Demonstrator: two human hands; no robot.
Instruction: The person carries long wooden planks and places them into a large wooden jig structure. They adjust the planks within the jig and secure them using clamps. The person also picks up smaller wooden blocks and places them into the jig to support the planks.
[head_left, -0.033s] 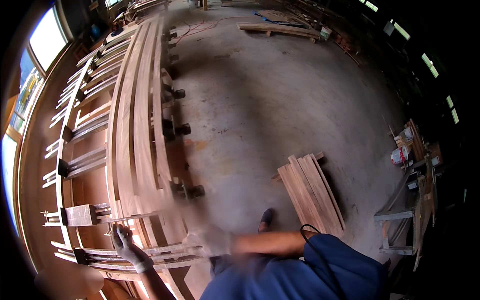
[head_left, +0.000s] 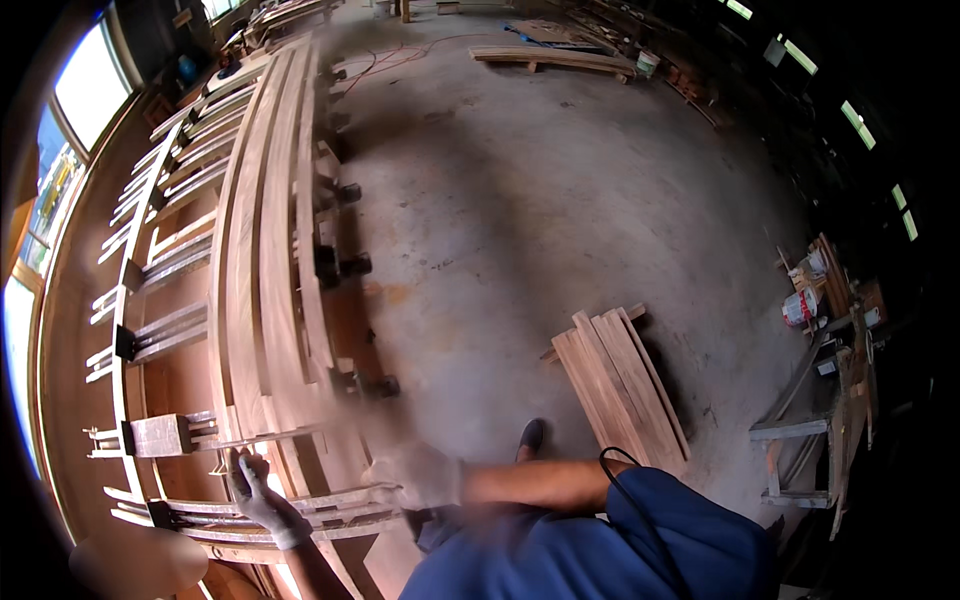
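Note:
Long wooden boards (head_left: 247,270) lie side by side across a rack of metal bar clamps (head_left: 178,333) on the left. My left hand (head_left: 262,505), in a pale glove, is at the boards' near end, just below a clamp bar with a wooden block (head_left: 160,436) on it. Its fingers are bent together; whatever they hold is hidden. My right hand (head_left: 425,480), also gloved, is by the right end of the nearest clamp bar (head_left: 340,500). Blur and a smeared patch in the view hide its fingers and the clamp end there.
A short stack of boards (head_left: 620,385) lies on the concrete floor to my right, near my shoe (head_left: 531,436). Farther right stands a wooden stand (head_left: 800,430) with a white bucket (head_left: 799,307). More boards (head_left: 550,60) lie far back, near a red hose (head_left: 385,58).
The view has shifted slightly, so the boards and clamps sit a little farther left. My hands keep nearly the same places.

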